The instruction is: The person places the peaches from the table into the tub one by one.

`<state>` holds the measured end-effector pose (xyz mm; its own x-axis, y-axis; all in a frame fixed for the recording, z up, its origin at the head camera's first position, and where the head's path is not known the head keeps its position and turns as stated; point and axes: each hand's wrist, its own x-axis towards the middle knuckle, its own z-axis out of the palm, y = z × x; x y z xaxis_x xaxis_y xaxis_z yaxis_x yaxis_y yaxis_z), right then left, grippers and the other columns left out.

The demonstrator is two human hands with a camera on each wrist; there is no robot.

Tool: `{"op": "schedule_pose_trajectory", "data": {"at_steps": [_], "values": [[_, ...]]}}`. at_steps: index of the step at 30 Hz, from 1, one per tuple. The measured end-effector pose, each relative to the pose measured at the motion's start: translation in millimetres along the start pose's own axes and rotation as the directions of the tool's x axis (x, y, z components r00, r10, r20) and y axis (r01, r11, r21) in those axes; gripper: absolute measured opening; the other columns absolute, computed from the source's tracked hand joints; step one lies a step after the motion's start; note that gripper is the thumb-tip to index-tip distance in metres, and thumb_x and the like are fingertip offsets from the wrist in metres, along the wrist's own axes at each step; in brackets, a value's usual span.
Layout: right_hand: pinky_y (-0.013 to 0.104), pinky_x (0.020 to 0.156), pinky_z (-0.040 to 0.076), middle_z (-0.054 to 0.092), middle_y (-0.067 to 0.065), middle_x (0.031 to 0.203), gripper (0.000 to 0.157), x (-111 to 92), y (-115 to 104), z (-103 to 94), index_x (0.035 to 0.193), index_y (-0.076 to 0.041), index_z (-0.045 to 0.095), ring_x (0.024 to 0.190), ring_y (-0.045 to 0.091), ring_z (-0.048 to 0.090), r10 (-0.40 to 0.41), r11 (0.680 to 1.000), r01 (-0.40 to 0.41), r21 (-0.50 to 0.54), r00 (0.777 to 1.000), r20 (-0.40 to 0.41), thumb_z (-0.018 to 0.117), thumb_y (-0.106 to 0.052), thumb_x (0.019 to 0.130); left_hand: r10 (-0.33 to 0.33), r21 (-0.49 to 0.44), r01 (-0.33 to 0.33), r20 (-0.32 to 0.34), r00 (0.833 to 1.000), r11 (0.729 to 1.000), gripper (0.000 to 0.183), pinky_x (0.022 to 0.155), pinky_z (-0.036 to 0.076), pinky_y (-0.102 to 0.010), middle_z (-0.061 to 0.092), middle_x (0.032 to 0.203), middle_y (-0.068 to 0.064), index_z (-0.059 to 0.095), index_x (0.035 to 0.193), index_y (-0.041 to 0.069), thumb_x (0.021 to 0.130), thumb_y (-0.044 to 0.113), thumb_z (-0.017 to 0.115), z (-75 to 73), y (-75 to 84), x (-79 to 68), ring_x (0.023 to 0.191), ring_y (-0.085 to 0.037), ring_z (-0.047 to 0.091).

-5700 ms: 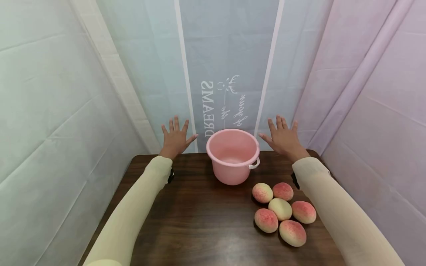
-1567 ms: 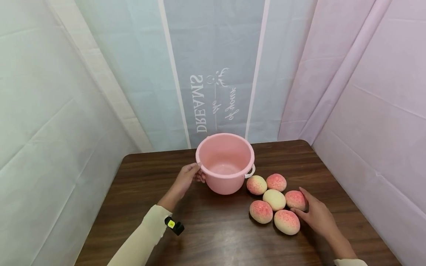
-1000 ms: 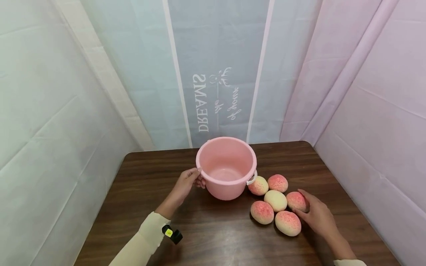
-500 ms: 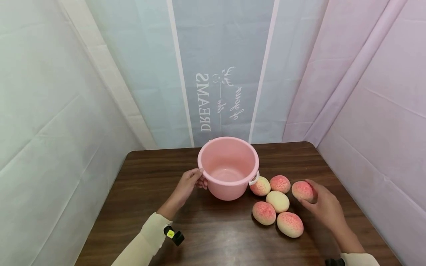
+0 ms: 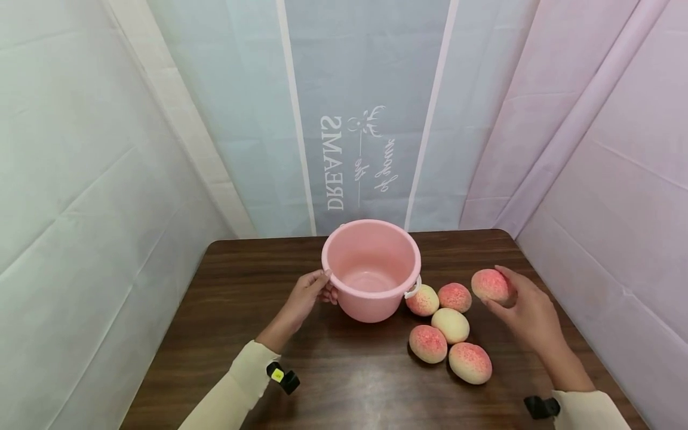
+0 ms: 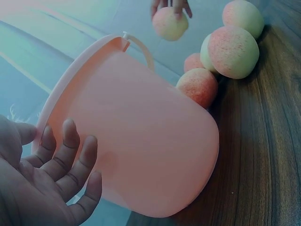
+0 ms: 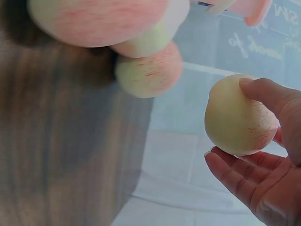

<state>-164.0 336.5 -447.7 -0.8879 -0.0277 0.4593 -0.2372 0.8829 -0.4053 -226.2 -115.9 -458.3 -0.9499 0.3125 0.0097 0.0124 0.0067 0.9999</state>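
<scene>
A pink bucket (image 5: 371,307) stands upright on the table, with its white handle hanging on the right side. My left hand (image 5: 302,298) pinches its rim at the left, thumb on top and fingers below. In the left wrist view those fingers curl against the bucket's outer wall (image 6: 155,136). My right hand (image 5: 532,313) grips a pink-and-yellow peach (image 5: 488,285) between thumb and fingers, held up off the table. The right wrist view shows this peach (image 7: 237,117) clear of the others. Several more peaches lie together right of the bucket, a pale one (image 5: 450,325) in their middle.
The dark wooden table (image 5: 349,382) has its far edge just behind the bucket. A blue-grey fabric wall (image 5: 371,89) with white lettering rises there, and pale fabric hangs at the left (image 5: 107,239) and right. The nearest peach (image 5: 470,363) lies toward the front.
Both hands were spread open in the air at first. My left hand has taken the bucket's rim, and the bucket stands slightly nearer. My right hand has grasped the rightmost peach and lifted it.
</scene>
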Motion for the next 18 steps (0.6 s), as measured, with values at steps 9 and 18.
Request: {"op": "schedule_pose_trajectory", "data": {"at_steps": [9,18], "values": [[0.060,0.075,0.046,0.060,0.027,0.129,0.082,20.5,-21.0,-6.2,0.144,-0.003,0.052,0.102,0.043,0.061,-0.039,0.999,0.039,0.009,0.999,-0.026,0.092,-0.012,0.072,-0.004,-0.002,0.004,-0.012,1.000,1.000,0.042,0.083,0.053,-0.044,0.067,0.082,-0.009,0.063,0.095,-0.001,0.110,0.033,0.045,2.0,-1.4,1.5,0.076,-0.019,0.065],[0.057,0.076,0.046,0.062,0.025,0.127,0.079,36.8,-41.1,-4.9,0.142,-0.003,0.054,0.101,0.040,0.061,-0.085,0.995,0.087,0.039,0.995,-0.056,0.091,-0.011,0.073,-0.006,-0.010,0.006,-0.027,1.000,1.000,0.041,0.080,0.053,-0.041,0.066,0.081,-0.008,0.063,0.094,-0.001,0.109,0.033,0.046,2.2,-1.9,1.5,0.075,-0.019,0.065]]}}
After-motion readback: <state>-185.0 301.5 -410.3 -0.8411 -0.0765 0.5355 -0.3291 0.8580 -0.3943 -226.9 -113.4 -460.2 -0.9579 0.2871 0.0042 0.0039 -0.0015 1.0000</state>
